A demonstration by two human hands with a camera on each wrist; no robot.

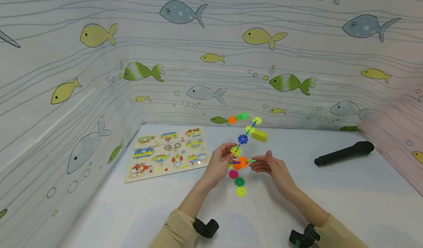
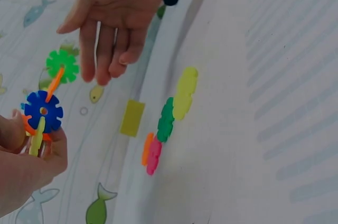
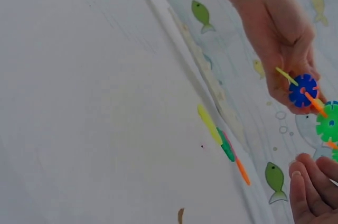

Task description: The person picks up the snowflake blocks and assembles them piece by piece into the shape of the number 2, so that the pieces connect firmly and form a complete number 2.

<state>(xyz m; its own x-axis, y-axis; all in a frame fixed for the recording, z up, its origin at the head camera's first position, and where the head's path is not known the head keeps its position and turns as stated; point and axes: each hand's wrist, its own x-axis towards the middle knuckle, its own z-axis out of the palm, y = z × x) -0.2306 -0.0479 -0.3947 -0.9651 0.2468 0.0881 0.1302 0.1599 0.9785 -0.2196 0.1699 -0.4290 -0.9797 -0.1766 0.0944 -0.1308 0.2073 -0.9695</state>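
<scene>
My left hand (image 1: 218, 165) pinches a short chain of interlocking plastic snowflake discs. From its fingertips stick out a blue disc (image 2: 44, 111), an orange disc (image 1: 242, 162) and, at the end, a green disc (image 2: 62, 66). My right hand (image 1: 274, 171) is just right of that green end, fingers extended and holding nothing. A longer curved chain (image 1: 250, 129) of yellow, blue, green and orange discs rises behind the left hand; whether it joins the held pieces I cannot tell. Nearer me, a row of pink, green (image 1: 239, 182) and yellow discs lies on the table.
A wooden picture puzzle board (image 1: 170, 154) with vehicle pieces lies left of the hands. Behind the curved chain is a yellow block (image 1: 260, 135). On the right lies a black microphone (image 1: 344, 153). Fish-patterned walls (image 1: 205, 75) enclose the back and sides of the white table (image 1: 132, 211).
</scene>
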